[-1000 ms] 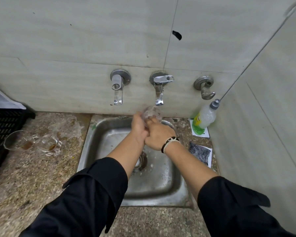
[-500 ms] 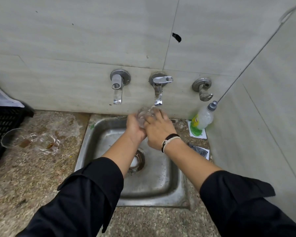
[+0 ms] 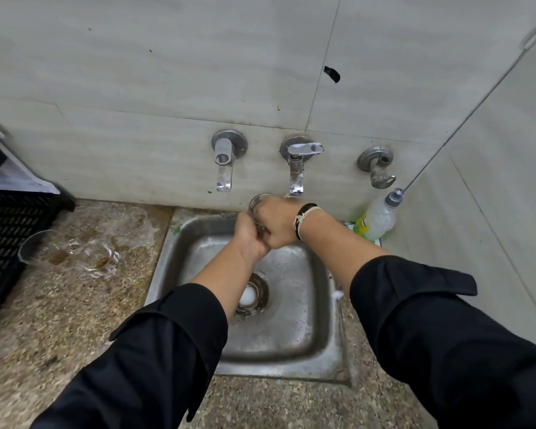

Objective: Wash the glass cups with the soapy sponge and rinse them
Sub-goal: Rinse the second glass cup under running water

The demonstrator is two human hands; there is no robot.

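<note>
Left hand (image 3: 250, 235): fingers curled round the lower body of a glass cup (image 3: 258, 205), carrying it over the back of the steel sink (image 3: 319, 348). Right hand (image 3: 278, 222): closed over the same cup from the other side, knuckles up, fingers wrapped on the wall; no sponge can be made out in it. Cup: clear, thin-walled, rim tilted toward the wall, just below the spout of the middle tap (image 3: 296, 168); likely light, rigid, breakable, and slick when wet or soapy, so best taken round the body with the whole palm, not by the rim. Two more glass cups (image 3: 72, 253), brown dregs inside, lie on their sides on the speckled tabletop (image 3: 59, 320) left of the sink, beside a black crate (image 3: 3, 239). Dish-soap bottle (image 3: 378, 216) stands at the right corner.
</note>
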